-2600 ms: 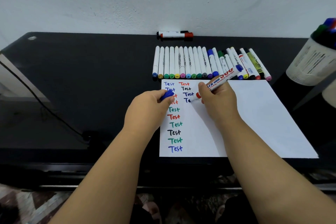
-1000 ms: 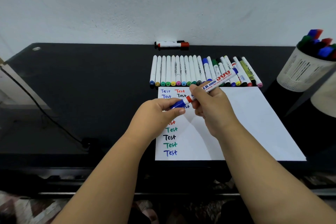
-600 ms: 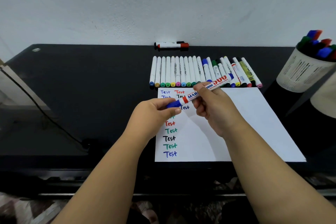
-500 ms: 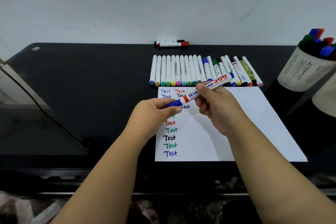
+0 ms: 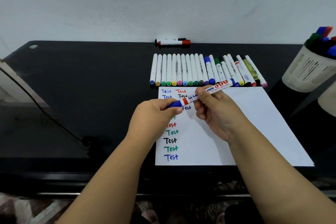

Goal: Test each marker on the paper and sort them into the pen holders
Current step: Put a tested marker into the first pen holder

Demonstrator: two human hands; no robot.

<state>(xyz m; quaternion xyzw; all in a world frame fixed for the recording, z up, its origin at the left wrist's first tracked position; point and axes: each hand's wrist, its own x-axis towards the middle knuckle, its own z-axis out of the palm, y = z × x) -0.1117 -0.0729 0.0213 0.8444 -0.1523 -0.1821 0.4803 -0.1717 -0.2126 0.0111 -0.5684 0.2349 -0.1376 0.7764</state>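
The left hand [image 5: 154, 112] pinched the blue cap [image 5: 175, 104], and the right hand [image 5: 216, 112] gripped the barrel of the marker [image 5: 205, 92]. The cap sat on the marker's near-left end. The marker was held just above the paper [image 5: 254, 129], its long axis running from near-left up to far-right, the tail pointing toward the row of markers [image 5: 200, 71] on the desk [image 5: 91, 87]. The pen holder [image 5: 305, 72] stood well apart to the right, so the right hand was the nearer one for the drop. A second holder [image 5: 329, 102] showed only partly at the frame's edge. Two markers [image 5: 172, 42] lay by the wall.
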